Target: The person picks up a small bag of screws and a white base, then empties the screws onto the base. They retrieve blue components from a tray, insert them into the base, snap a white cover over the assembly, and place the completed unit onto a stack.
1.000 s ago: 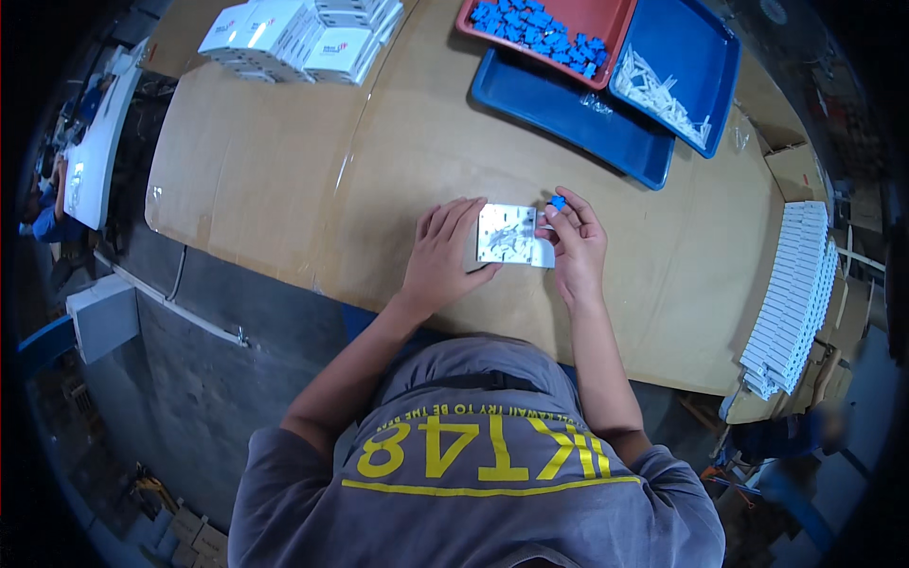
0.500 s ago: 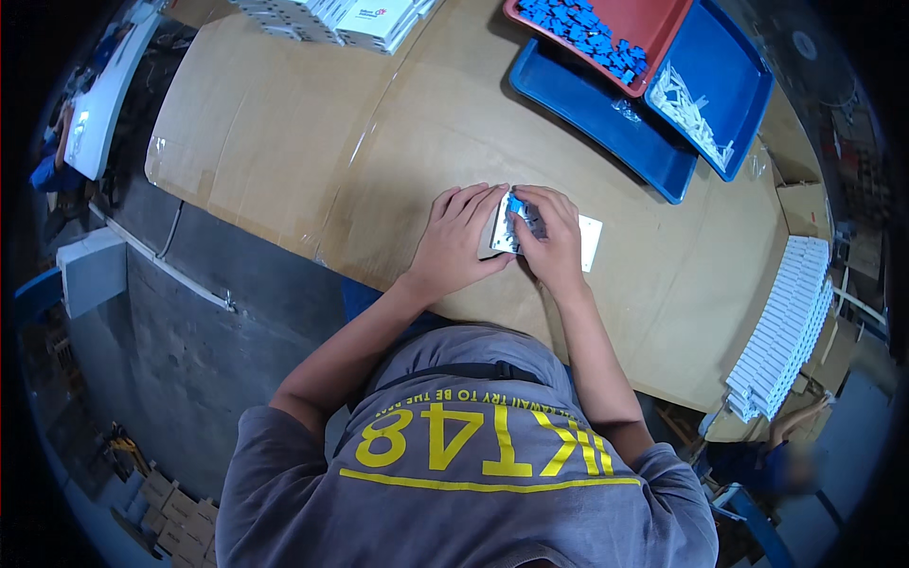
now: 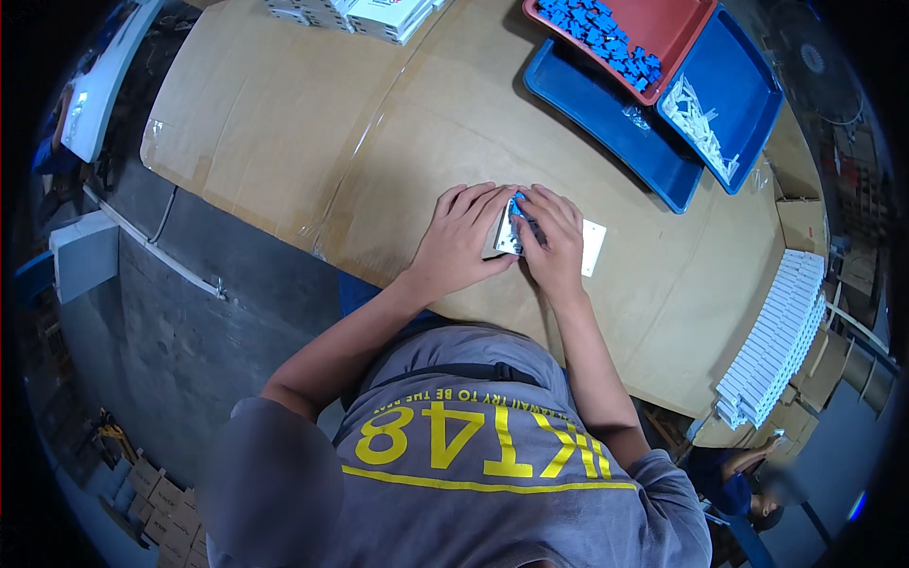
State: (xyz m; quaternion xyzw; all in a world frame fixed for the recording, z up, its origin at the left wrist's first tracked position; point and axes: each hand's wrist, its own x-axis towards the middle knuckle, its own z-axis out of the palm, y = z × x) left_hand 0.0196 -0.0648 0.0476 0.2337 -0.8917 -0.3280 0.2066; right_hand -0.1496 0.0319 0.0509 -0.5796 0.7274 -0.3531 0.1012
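Note:
Above the cardboard-covered table near its front edge, both hands meet around a white flat rectangular panel (image 3: 594,248) with small holes near its edges. My left hand (image 3: 458,237) grips its left side, thumb along the near edge and fingers over the far edge. Curled over the middle, my right hand (image 3: 555,239) has its thumb and fingers closed around a small blue plastic piece (image 3: 518,204) on the panel. Shiny grey parts show beside the right thumb. The fingers hide much of the panel; whether it is one piece or two stacked I cannot tell.
At the far right, a red tray (image 3: 674,38) holds blue pieces and a blue tray (image 3: 748,71) holds white ones. Another blue tray (image 3: 606,118) lies beneath. White panels are stacked at the far edge (image 3: 388,14) and right edge (image 3: 772,336). A co-worker (image 3: 729,478) is at lower right.
The view has shifted slightly, so the trays sit a little lower and further right. Both hands keep nearly the same grip, with small movement of the right fingers around the blue piece.

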